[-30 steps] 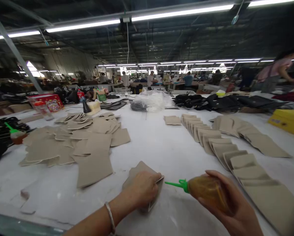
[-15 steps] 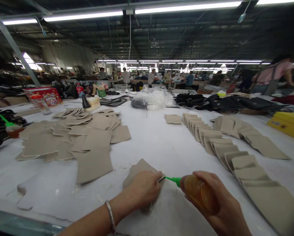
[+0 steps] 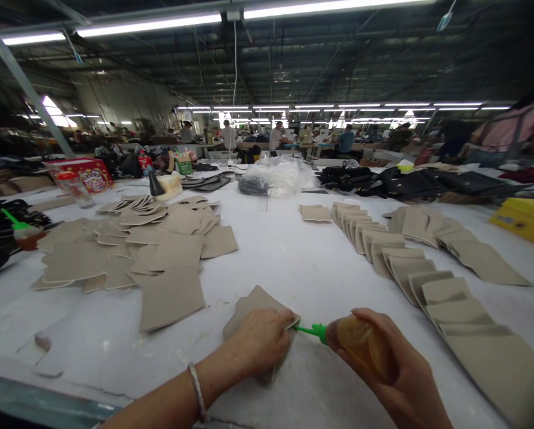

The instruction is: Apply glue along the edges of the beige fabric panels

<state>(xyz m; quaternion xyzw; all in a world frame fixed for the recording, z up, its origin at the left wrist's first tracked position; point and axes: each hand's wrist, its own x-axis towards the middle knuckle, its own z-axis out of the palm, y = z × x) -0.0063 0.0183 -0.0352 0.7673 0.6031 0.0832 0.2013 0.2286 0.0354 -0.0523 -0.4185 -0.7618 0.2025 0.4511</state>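
The left hand (image 3: 262,339) pinches the corner of a beige panel (image 3: 252,304) on the near middle of the white table (image 3: 276,256). The right hand (image 3: 403,366) curls round an amber squeeze bottle (image 3: 360,345), green nozzle (image 3: 311,330) at that corner. Across from me, loose panels (image 3: 173,298) heap left, overlapping ones (image 3: 443,292) right.

On the table (image 3: 289,256) here, a heap of pieces (image 3: 79,259) lies to the worker's left; an overlapping row (image 3: 455,310) runs down the right, then a second row (image 3: 421,226), then a box (image 3: 528,223). Between heap and row, nearest the worker, one piece (image 3: 244,307) sits under the left hand (image 3: 264,339), beside the bottle (image 3: 360,339) in the right hand (image 3: 396,360). Farther back, in the middle, rests a plastic bag (image 3: 289,177).
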